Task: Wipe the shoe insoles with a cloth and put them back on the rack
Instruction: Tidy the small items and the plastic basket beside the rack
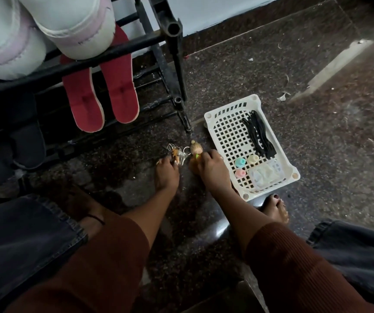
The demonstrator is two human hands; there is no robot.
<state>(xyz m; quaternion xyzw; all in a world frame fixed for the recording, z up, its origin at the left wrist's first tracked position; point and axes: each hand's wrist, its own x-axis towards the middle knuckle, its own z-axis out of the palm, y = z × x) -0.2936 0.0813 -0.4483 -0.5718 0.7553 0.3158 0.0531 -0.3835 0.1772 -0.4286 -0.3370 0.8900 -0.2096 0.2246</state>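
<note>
The two insoles (86, 102) are deep red with a pale edge, and the rack (174, 62) is black. The shoes (77, 30) are white with faint pink bands. The basket (213, 118) is cream-white with a grid of square holes. It holds black laces (259, 134) and pastel caps (240, 162) in blue, yellow and pink. The floor (317, 143) is dark brown speckled stone. The sleeves (104, 256) are rust-brown and ribbed, the jeans (19, 233) dark blue, the toenails (276, 196) dark red, the doll (195, 148) tan, the keys (181, 155) silvery

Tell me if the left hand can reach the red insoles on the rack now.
Probably yes: the red insoles jut out of the rack toward the left hand, with bare floor between. It grips the keys, though, so it must drop them first.
</note>
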